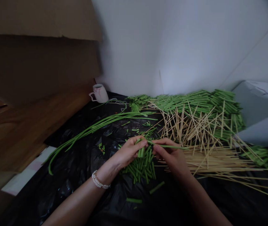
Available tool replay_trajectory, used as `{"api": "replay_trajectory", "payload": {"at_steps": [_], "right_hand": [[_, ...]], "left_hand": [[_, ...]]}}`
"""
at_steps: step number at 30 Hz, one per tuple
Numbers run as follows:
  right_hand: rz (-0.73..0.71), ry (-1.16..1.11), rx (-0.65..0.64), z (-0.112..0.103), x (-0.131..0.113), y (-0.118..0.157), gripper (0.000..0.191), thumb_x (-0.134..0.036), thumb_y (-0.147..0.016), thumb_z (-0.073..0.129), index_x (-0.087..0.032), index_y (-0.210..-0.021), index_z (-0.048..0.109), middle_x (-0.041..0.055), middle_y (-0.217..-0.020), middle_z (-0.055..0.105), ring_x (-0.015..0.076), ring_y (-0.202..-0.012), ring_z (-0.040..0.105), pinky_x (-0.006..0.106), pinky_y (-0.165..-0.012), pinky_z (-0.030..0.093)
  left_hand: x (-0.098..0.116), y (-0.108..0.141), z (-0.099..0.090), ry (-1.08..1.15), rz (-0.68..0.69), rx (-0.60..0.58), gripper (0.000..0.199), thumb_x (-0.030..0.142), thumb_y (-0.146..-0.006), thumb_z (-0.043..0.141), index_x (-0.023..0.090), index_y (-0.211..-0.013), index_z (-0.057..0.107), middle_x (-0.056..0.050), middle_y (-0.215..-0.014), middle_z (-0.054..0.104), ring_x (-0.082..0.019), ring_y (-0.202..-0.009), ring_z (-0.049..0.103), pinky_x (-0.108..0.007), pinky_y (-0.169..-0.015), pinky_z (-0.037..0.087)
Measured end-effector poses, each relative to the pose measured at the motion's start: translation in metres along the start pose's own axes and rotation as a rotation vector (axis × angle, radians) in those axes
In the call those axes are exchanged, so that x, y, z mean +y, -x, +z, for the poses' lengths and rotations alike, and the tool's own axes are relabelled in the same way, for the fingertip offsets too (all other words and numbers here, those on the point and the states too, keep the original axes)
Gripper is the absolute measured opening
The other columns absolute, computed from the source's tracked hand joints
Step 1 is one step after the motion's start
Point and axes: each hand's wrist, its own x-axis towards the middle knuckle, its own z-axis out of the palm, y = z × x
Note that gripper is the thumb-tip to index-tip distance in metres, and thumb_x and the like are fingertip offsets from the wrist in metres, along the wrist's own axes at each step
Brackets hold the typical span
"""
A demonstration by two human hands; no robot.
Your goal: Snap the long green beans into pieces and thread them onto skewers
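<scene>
My left hand (pixel 131 150), with a beaded bracelet at the wrist, is closed on a few short cut garlic scape pieces (pixel 140 153). My right hand (pixel 170 153) meets it fingertip to fingertip and pinches a long thin green garlic scape (pixel 174 146) that points right. Whether a skewer is between the fingers cannot be made out. Under both hands lies a pile of cut scape pieces (pixel 142 169). To the right of my right hand are loose bamboo skewers (pixel 216 160). Uncut long scapes (pixel 96 125) curve across the left side.
Black plastic sheeting (pixel 77 166) covers the work surface. Behind the skewers, threaded green pieces (pixel 190 102) are stacked along a white wall (pixel 152 47). A white mug (pixel 99 93) stands back left beside a cardboard box (pixel 40 59). A white box (pixel 261 106) is at right.
</scene>
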Motion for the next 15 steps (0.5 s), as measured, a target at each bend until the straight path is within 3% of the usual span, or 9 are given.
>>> {"api": "replay_trajectory", "payload": {"at_steps": [6, 8, 12, 15], "right_hand": [[-0.296, 0.269, -0.049, 0.013, 0.008, 0.006, 0.023, -0.023, -0.082, 0.069, -0.027, -0.104, 0.076, 0.0052, -0.097, 0.077, 0.0215, -0.085, 0.072, 0.034, -0.078, 0.056], [-0.328, 0.281, -0.083, 0.016, 0.011, 0.007, 0.029, -0.022, -0.082, 0.068, -0.028, -0.109, 0.074, 0.0051, -0.1, 0.077, 0.0216, -0.085, 0.072, 0.034, -0.079, 0.056], [-0.05, 0.065, -0.137, 0.011, 0.009, 0.006, 0.023, -0.033, -0.085, 0.067, -0.026, -0.105, 0.076, 0.0009, -0.066, 0.071, 0.0138, -0.053, 0.062, 0.026, -0.053, 0.051], [0.138, -0.174, -0.135, 0.004, 0.007, 0.003, 0.027, -0.044, -0.087, 0.064, -0.021, -0.092, 0.077, -0.0016, -0.052, 0.06, 0.009, -0.043, 0.05, 0.02, -0.043, 0.04]], "left_hand": [[0.0, -0.002, 0.002, 0.099, 0.055, 0.088, 0.041, 0.046, -0.071, 0.079, 0.015, -0.077, 0.053, 0.009, -0.053, 0.042, -0.001, -0.041, 0.029, -0.014, -0.038, 0.018], [0.003, -0.001, 0.002, 0.108, 0.07, 0.106, 0.041, 0.045, -0.072, 0.078, 0.016, -0.076, 0.051, 0.01, -0.052, 0.041, -0.001, -0.041, 0.028, -0.013, -0.038, 0.019], [0.008, -0.001, 0.002, 0.123, 0.052, 0.086, 0.037, 0.043, -0.078, 0.073, 0.016, -0.073, 0.048, 0.008, -0.054, 0.043, -0.001, -0.04, 0.029, -0.013, -0.036, 0.018], [0.011, -0.001, 0.0, 0.225, 0.009, -0.002, 0.034, 0.042, -0.081, 0.067, 0.017, -0.072, 0.047, 0.006, -0.057, 0.047, -0.002, -0.039, 0.029, -0.014, -0.034, 0.014]]}}
